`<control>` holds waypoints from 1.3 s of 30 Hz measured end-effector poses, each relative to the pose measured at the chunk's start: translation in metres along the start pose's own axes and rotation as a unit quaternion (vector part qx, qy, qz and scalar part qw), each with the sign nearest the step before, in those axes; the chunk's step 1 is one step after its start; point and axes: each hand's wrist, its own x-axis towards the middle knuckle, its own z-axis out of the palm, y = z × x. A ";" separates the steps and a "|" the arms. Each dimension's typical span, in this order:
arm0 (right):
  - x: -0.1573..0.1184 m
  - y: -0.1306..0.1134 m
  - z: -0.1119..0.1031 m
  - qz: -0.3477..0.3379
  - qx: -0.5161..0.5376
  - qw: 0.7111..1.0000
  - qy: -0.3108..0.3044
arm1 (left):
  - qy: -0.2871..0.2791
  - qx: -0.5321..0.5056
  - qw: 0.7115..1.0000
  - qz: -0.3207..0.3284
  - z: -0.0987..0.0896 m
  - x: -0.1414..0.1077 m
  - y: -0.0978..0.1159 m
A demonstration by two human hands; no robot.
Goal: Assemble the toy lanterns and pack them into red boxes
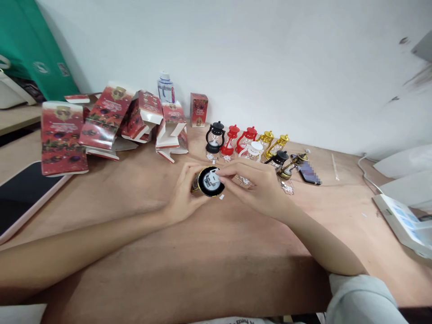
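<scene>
My left hand [185,191] is wrapped round a small lantern [216,193], whose round underside is turned up towards me. That base has a black rim with gold at its edge and a pale recessed middle. Over the recess, my right hand [261,186] pinches a small white piece [213,174], which looks like a battery cover. Just below the lantern a tiny white piece [221,197] lies on the table. Behind my hands stand several little lanterns, among them a black one [215,137], a red one [230,140] and a white one [252,151].
Several opened red boxes [106,119] lie at the left, near a tablet [30,193]. One upright red box [199,110] and a water bottle [165,87] stand by the wall. At the right are a phone [308,173] and a white power strip [401,220] with a cable.
</scene>
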 end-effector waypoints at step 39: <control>-0.003 -0.019 0.001 -0.278 -0.295 0.914 -0.028 | -0.009 0.002 1.000 -0.019 0.000 -0.005 0.004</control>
